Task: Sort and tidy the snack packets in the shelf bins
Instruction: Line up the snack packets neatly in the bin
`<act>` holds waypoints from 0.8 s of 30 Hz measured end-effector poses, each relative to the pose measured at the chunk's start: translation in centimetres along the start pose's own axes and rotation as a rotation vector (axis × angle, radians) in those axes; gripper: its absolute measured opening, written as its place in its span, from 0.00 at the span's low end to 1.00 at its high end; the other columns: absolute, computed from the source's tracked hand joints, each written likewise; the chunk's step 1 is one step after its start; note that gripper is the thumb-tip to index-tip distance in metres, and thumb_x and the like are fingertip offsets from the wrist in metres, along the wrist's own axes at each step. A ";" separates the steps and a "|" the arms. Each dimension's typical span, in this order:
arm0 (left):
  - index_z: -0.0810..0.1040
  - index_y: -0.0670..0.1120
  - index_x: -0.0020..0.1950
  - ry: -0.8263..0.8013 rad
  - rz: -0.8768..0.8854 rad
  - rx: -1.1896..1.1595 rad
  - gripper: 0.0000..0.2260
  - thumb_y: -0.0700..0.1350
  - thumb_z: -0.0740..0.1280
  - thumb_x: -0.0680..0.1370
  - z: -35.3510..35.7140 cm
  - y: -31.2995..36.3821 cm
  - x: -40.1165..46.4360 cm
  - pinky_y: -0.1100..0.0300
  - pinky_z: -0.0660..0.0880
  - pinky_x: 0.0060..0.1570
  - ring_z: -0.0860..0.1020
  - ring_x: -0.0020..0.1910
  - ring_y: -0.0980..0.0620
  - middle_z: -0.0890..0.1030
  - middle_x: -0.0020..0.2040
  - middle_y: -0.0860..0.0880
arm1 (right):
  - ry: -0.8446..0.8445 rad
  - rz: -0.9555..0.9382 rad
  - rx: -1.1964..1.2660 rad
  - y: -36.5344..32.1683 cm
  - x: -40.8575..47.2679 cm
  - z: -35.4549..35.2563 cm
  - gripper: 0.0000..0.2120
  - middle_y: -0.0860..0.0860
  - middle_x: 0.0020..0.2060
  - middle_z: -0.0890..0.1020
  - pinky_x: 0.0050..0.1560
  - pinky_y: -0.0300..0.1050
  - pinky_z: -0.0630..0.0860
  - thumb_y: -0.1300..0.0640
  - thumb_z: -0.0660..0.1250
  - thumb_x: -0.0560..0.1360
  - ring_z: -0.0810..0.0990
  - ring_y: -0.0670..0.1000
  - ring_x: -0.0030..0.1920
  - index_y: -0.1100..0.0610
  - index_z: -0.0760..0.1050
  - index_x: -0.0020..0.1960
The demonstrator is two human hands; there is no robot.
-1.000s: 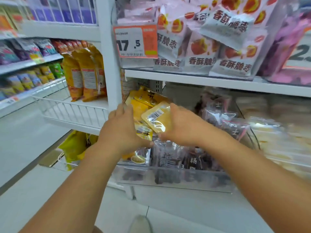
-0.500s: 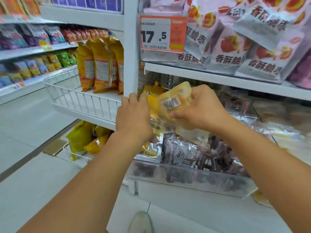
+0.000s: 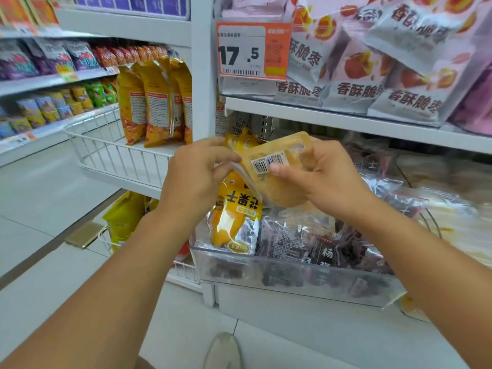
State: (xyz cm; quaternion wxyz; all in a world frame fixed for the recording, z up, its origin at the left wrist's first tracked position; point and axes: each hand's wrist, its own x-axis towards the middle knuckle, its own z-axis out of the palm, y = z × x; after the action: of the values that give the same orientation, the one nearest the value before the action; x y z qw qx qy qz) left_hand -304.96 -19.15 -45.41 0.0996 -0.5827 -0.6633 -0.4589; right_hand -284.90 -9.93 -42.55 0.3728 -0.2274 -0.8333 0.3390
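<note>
r hand (image 3: pixel 327 179) fingers clamped on a yellow packet (image 3: pixel 277 169), thumb on its barcode. l hand (image 3: pixel 197 174) fingers pinch the packet's left edge. packet is held just above the clear bin (image 3: pixel 292 280), w/ dark packets (image 3: pixel 319 243) in it.

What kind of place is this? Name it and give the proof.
Most likely a shop's snack aisle: an orange price tag reading 17.5 on the shelf edge, rows of packaged snacks, and a clear bin of packets on the shelf.
</note>
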 end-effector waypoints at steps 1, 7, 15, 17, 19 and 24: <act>0.87 0.49 0.49 0.013 0.023 -0.038 0.05 0.40 0.73 0.76 -0.1 0.3 0.1 0.54 0.74 0.61 0.78 0.62 0.49 0.80 0.64 0.47 | 0.006 -0.039 0.032 -0.4 -0.3 -0.2 0.06 0.53 0.48 0.85 0.47 0.48 0.83 0.59 0.73 0.75 0.85 0.48 0.47 0.59 0.84 0.51; 0.74 0.54 0.45 0.277 -0.015 -0.443 0.07 0.45 0.69 0.80 -1.4 4.2 0.3 0.59 0.78 0.46 0.82 0.44 0.55 0.82 0.41 0.52 | 0.082 -0.070 0.361 -4.4 -2.4 -5.5 0.07 0.54 0.43 0.87 0.40 0.49 0.84 0.61 0.69 0.75 0.87 0.55 0.43 0.60 0.82 0.51; 0.75 0.50 0.48 0.083 -0.435 -0.939 0.06 0.41 0.64 0.83 1.1 11.4 -0.7 0.50 0.80 0.30 0.82 0.37 0.50 0.84 0.40 0.49 | 0.112 0.313 0.729 -2.9 -6.8 -7.6 0.12 0.61 0.46 0.86 0.43 0.54 0.83 0.58 0.68 0.71 0.86 0.57 0.45 0.62 0.83 0.51; 0.78 0.50 0.53 -0.082 -0.531 -1.011 0.04 0.42 0.64 0.83 2.5 13.0 -0.7 0.57 0.78 0.27 0.82 0.37 0.50 0.85 0.42 0.50 | 0.163 0.390 0.694 -2.6 -8.1 -7.6 0.11 0.61 0.47 0.86 0.44 0.55 0.83 0.58 0.67 0.74 0.86 0.58 0.45 0.63 0.82 0.52; 0.79 0.51 0.54 -0.192 -0.556 -1.023 0.04 0.45 0.65 0.82 3.4 14.5 -0.6 0.58 0.77 0.27 0.82 0.35 0.50 0.84 0.43 0.50 | 0.267 0.419 0.661 -2.3 -9.3 -8.5 0.10 0.60 0.48 0.86 0.46 0.57 0.83 0.58 0.68 0.76 0.86 0.58 0.47 0.63 0.83 0.53; 0.81 0.51 0.44 -0.393 -0.576 -1.182 0.09 0.55 0.68 0.70 5.6 19.1 -1.9 0.59 0.76 0.25 0.80 0.30 0.53 0.83 0.38 0.51 | 0.375 0.411 0.695 -3.3 -11.6 -12.0 0.11 0.58 0.49 0.86 0.44 0.49 0.84 0.58 0.67 0.78 0.86 0.54 0.48 0.63 0.82 0.56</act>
State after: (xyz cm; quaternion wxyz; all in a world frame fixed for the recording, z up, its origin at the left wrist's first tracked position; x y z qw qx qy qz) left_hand -285.62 -18.32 -40.44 -0.4832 -0.4123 -0.4358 -0.6376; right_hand -268.83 -14.69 -39.68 0.4967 -0.3069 -0.5252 0.6190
